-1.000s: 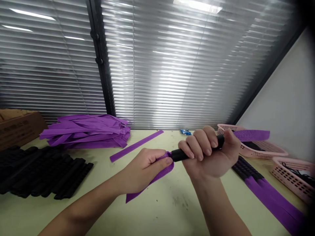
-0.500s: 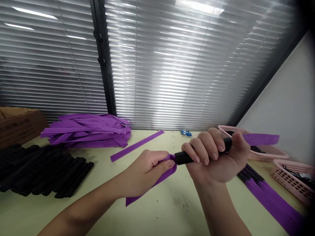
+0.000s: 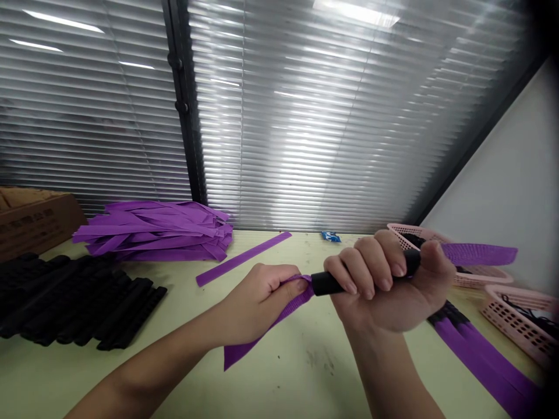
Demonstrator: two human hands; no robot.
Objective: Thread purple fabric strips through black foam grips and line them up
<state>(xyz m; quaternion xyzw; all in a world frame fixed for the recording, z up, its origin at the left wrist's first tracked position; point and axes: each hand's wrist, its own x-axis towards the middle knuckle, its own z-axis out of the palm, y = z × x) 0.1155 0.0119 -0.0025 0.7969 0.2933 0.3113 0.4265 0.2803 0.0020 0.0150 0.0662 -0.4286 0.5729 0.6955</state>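
My left hand [image 3: 262, 305] pinches a purple webbing strap [image 3: 238, 352] between thumb and fingers, close to where it enters a black tube-shaped grip [image 3: 327, 283]. The strap's loose end hangs down below this hand. Wrapped round the black grip is my right hand [image 3: 388, 285], palm turned up towards me. More of the purple strap sticks out to the right beyond the right thumb. The part of the strap inside the grip is hidden. Both hands are above the pale yellow-green table [image 3: 279, 396].
A heap of purple straps [image 3: 157, 233] and a pile of black grips [image 3: 87, 302] lie left, beside a cardboard box [image 3: 39, 227]. One strap [image 3: 244, 259] and a blue packet [image 3: 331, 237] lie behind my hands. Right are pink baskets [image 3: 510, 308] and strapped grips [image 3: 480, 355].
My right hand and the black grip have moved slightly to the right, and the strap end beyond my right thumb reaches further right. My left hand stays nearly in place.
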